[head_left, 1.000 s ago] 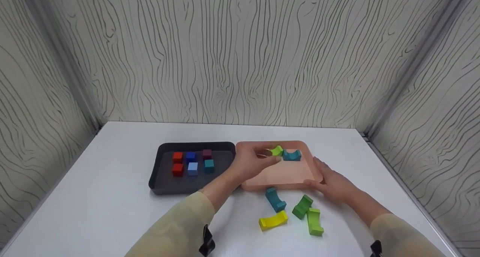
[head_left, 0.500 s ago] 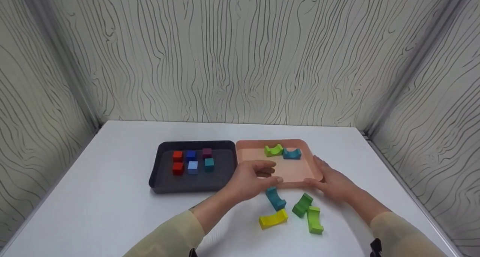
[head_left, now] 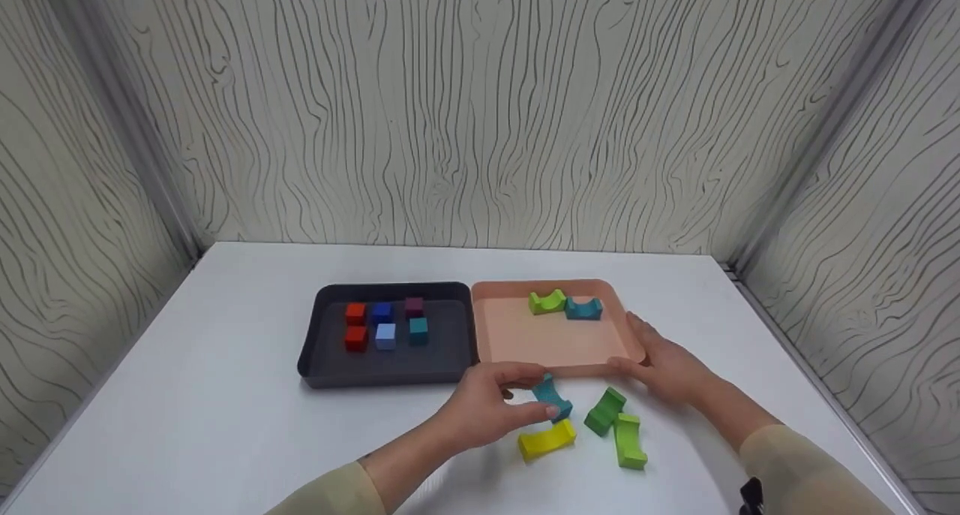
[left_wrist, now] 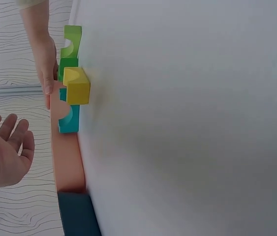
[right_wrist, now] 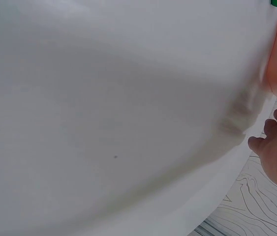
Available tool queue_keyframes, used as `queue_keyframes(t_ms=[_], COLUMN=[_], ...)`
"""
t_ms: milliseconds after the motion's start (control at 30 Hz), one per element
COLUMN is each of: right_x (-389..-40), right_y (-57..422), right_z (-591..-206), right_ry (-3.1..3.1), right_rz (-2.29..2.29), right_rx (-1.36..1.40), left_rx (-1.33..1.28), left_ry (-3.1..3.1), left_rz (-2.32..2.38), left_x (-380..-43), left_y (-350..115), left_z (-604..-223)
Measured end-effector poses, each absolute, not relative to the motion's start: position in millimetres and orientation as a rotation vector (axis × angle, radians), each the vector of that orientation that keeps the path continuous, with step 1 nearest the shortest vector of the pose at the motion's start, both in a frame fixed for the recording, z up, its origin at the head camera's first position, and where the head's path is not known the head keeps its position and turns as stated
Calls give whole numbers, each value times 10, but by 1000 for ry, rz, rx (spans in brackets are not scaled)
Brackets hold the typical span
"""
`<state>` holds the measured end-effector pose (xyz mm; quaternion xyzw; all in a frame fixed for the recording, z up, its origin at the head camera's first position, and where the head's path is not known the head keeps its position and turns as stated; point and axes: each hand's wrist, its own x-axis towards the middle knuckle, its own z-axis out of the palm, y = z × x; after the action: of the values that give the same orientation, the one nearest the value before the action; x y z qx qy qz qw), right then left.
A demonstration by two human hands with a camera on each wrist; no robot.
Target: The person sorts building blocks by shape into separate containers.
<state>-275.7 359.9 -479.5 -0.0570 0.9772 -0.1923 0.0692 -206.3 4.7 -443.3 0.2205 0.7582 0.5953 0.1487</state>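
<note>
My left hand [head_left: 487, 406] is over the table just in front of the pink tray [head_left: 517, 342]. Its thumb and fingers are spread around a teal arch block [head_left: 551, 396], overlapping it in the head view; the left wrist view shows a gap between them. A yellow arch block [head_left: 547, 441] lies just below the thumb. My right hand [head_left: 671, 368] holds the tray's front right corner, thumb at the front rim and fingers along the right side. Inside the tray, a lime arch block [head_left: 547, 302] and another teal arch block [head_left: 584, 309] sit side by side at the back.
A dark tray [head_left: 390, 372] adjoins the pink one on the left, with several small cubes in two rows, including a red cube [head_left: 356, 339]. A green arch block [head_left: 605, 411] and a lime arch block [head_left: 629, 441] lie in front of my right hand. Patterned walls enclose the table.
My left hand has let go of the lime arch block in the pink tray and moved toward me, to the teal block on the table. My right hand has stayed at the tray corner.
</note>
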Motion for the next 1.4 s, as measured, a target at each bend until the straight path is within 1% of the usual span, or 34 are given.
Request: queue_keyframes(t_ms=[333, 633, 1400], right_x=[-2753, -2751, -2772], right_y=[3593, 3593, 3599], right_z=[-4803, -4818, -4796], right_ry=[2933, 2917, 2912], right_rz=[-558, -596, -601], right_rx=[-161, -130, -127], left_rx=[581, 524, 668], left_ry=[2275, 2300, 2459], left_rz=[1574, 1495, 1380], left_x=[-1978, -1928, -1945], left_y=[-47, -76, -49], left_z=[-4714, -4862, -5074])
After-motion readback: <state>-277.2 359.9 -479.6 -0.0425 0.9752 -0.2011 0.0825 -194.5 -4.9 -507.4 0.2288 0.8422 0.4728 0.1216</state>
